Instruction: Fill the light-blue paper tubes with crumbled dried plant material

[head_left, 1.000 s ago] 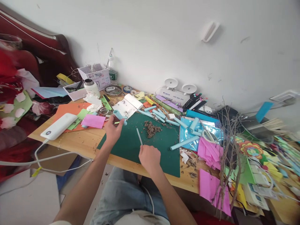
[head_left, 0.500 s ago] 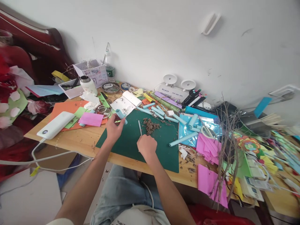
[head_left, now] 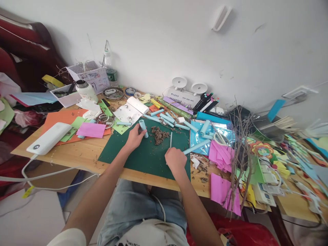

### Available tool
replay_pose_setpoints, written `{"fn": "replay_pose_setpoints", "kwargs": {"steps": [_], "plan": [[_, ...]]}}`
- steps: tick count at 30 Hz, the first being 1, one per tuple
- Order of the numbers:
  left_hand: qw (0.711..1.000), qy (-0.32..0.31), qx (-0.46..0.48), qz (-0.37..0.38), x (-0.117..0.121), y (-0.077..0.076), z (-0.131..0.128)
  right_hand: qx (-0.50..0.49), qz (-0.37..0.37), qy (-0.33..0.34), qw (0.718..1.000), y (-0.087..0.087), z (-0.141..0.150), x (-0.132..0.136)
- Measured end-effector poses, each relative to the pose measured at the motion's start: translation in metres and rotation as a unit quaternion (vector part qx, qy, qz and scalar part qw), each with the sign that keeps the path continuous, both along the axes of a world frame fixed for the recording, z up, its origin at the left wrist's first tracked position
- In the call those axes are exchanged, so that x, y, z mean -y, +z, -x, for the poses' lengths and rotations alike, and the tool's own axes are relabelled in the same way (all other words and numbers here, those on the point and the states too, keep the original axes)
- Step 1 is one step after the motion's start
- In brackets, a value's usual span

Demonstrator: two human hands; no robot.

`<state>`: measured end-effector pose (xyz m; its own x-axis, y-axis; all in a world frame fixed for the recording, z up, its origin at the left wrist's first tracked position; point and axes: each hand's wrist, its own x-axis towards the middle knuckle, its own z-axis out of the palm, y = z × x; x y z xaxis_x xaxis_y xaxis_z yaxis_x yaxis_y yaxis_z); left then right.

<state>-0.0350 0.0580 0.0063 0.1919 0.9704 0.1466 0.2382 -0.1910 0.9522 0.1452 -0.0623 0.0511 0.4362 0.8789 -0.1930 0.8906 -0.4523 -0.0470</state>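
Fingers of my left hand point(head_left: 136, 137) hold a blue tube point(head_left: 143, 127) near-upright, mid-frame, beside brown crumbs point(head_left: 159, 136); my right hand point(head_left: 176, 159) grips a pale stick point(head_left: 171, 139). Apparent step: positioning the tube; next move calls for steadiness.

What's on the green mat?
On the green mat: a brown pile, with blue tubes near the mat's far edge. What the pile, left hand and right hand cover is hidden.

The held tube point(head_left: 142, 126) is pale blue, the mat point(head_left: 146, 162) dark green.

Likely a home: red furniture point(head_left: 38, 37), wooden table point(head_left: 82, 153) (strewn with coloured paper point(head_left: 91, 130)).
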Motion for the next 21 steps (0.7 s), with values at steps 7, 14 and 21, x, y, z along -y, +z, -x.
{"fn": "replay_pose_setpoints", "kwargs": {"steps": [7, 14, 21], "plan": [[0.998, 0.051, 0.001, -0.034, -0.002, -0.006, 0.013, -0.002, -0.009, 0.045, 0.999, 0.005, 0.006, 0.001], [0.996, 0.073, 0.035, -0.032, 0.001, -0.006, 0.010, 0.020, 0.000, 0.074, 0.997, -0.001, -0.004, -0.014], [0.996, 0.081, 0.018, -0.040, 0.004, -0.010, 0.010, 0.020, -0.004, 0.082, 0.996, 0.001, -0.004, -0.018]]}}
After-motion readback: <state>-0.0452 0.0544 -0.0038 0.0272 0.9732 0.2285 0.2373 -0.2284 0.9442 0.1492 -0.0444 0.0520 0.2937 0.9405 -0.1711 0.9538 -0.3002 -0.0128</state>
